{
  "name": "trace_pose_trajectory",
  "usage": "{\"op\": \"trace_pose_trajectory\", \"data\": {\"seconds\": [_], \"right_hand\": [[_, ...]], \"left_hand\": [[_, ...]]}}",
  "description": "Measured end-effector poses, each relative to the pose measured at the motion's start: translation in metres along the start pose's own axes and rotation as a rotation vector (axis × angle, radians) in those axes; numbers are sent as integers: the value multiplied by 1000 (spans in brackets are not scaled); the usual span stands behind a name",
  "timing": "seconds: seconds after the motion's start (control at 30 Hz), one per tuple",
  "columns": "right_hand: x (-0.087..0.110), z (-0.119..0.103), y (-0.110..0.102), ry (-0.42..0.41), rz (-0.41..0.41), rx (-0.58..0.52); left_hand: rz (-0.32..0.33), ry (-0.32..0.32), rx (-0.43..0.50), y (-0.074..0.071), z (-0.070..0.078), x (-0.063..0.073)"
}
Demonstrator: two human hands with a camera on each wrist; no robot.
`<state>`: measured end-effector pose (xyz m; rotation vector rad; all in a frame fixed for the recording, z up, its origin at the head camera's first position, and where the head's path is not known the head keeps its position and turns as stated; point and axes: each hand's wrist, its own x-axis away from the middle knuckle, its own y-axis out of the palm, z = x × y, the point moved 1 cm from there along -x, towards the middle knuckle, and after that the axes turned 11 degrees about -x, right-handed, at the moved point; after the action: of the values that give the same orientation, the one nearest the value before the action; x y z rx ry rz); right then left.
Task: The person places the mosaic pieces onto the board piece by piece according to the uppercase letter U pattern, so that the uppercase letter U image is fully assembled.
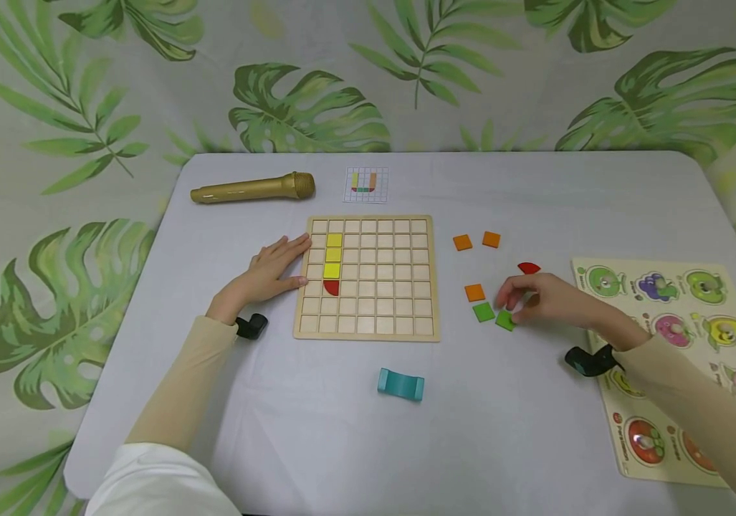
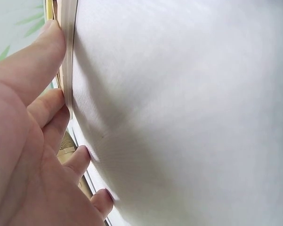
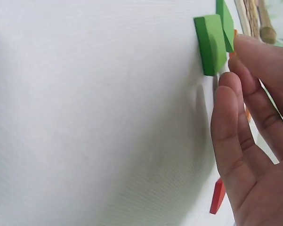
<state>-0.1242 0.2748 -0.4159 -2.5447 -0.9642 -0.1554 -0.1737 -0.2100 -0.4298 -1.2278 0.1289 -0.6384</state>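
A wooden grid board (image 1: 383, 326) lies mid-table, with several yellow squares (image 1: 333, 255) in a column and a red quarter-round piece (image 1: 332, 287) below them. My left hand (image 1: 267, 271) touches the board's left edge, fingers spread and thumb against the rim. To the right of the board, my right hand (image 1: 551, 302) hovers over a green square tile (image 1: 505, 320), thumb and fingers apart beside it. In the right wrist view that green tile (image 3: 211, 44) stands just off the fingertips. Another green tile (image 1: 484, 312) lies alongside it.
Orange squares (image 1: 462, 242) and a red piece (image 1: 528, 268) lie right of the board. A pattern card (image 1: 366, 185) and gold microphone (image 1: 251, 188) are at the back. A teal curved block (image 1: 400, 385) sits in front; a fruit puzzle board (image 1: 658, 459) lies under the right forearm.
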Motion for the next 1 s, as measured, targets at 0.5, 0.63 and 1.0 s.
{"op": "trace_pose_trajectory", "data": {"seconds": [0.5,0.63,1.0], "right_hand": [[2,-1,1,-10,-3,120],[-1,0,-4,-7,-64,43],[-29,-22,-3,-40,-85,-97]], "left_hand": [[1,4,5,0,0,0],[1,-6,-14,1,-1,0],[2,-9,-2,-1,1,0]]}}
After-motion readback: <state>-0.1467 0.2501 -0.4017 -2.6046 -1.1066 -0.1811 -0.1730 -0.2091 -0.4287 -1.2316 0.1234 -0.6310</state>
